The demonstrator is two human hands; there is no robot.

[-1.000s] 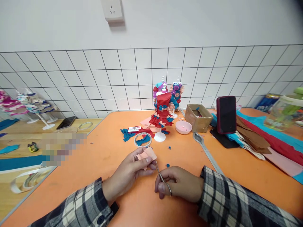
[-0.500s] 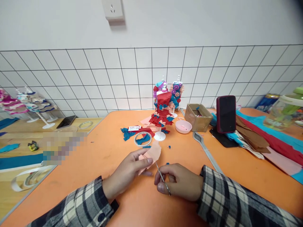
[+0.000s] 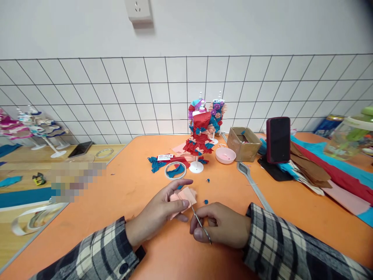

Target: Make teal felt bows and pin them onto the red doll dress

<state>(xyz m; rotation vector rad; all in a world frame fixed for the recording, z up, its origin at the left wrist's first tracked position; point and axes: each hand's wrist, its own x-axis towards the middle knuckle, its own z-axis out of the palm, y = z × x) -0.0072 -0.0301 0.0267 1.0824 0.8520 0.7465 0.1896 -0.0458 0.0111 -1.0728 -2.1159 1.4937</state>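
Observation:
My left hand (image 3: 161,208) holds a folded piece of pale pink crepe paper (image 3: 186,195) between thumb and fingers, with its index finger stretched out above. A pair of thin metal scissors (image 3: 199,221) is in my right hand (image 3: 220,224), seen nearly edge-on. Their tip reaches the lower right edge of the paper; whether the blades are apart cannot be made out. Beyond my hands stands a small white dress form wearing a red ruffled dress (image 3: 201,128) with blue and pink bows. A roll of tape (image 3: 166,171) lies behind my left hand.
Blue crepe scraps (image 3: 156,164) lie near the tape. Behind are a pink bowl (image 3: 225,155), a cardboard box (image 3: 244,144) and an upright phone (image 3: 278,140). Crepe strips (image 3: 346,175) spread at right. A grey strap-like strip (image 3: 256,190) crosses the orange table (image 3: 116,202). More dress forms (image 3: 52,146) stand left.
The pink paper has been folded over, so its upper part no longer sticks up. My left index finger has lifted and straightened. The right hand with the scissors has hardly moved.

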